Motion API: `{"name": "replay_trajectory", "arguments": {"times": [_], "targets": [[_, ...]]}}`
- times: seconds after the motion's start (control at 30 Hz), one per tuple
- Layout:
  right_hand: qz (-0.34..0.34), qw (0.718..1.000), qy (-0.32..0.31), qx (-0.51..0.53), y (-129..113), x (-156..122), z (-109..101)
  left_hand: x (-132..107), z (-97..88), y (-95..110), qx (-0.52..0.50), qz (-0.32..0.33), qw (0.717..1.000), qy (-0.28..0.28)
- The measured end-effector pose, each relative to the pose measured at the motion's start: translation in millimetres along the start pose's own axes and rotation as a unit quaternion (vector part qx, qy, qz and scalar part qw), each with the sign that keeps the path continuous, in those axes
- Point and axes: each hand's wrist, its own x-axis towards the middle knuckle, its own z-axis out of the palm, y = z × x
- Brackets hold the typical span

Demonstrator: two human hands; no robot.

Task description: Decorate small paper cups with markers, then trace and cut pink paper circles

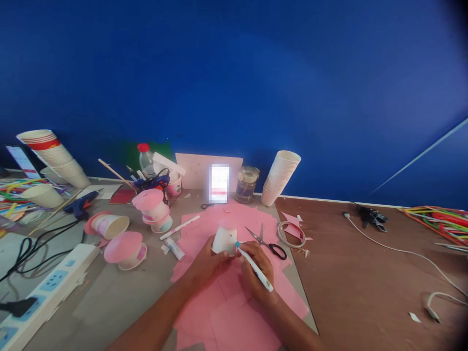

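My left hand [208,261] is closed around a small white paper cup [224,240], holding it on its side over sheets of pink paper [234,312]. My right hand [258,270] grips a white pen with a blue tip [254,265]. The pen's tip touches the cup's side. Black-handled scissors [268,242] lie on the pink paper just right of the cup. A second white pen [180,227] and a small glue stick [174,248] rest to the left of my hands.
Pink-topped paper cups [126,249] and a blue glue gun [78,204] lie at left beside a white power strip [47,287]. Stacks of paper cups [280,178] stand by the blue wall, with a lit phone [220,184], jar [247,184] and bottle [146,158]. White cables [402,251] and coloured straws [438,219] lie at right.
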Motion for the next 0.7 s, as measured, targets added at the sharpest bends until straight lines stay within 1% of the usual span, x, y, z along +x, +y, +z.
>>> {"name": "replay_trajectory", "arguments": {"times": [0.13, 0.4, 0.53, 0.7], "targets": [[0.007, 1.000, -0.003, 0.016, -0.4, -0.1, -0.3, 0.5, -0.7, -0.6, -0.002, 0.002, 1.000, -0.003], [0.019, 1.000, -0.009, 0.015, -1.5, -0.7, -1.4, 0.0, -1.5, -0.3, -0.001, 0.003, 1.000, -0.012], [0.020, 0.999, -0.013, 0.027, -1.8, -1.3, -1.8, -0.5, 0.4, 0.8, -0.009, 0.006, 1.000, -0.017], [0.019, 0.999, -0.012, 0.025, -2.9, -0.4, -1.9, 0.6, -1.8, -1.1, 0.002, 0.011, 1.000, -0.018]]}}
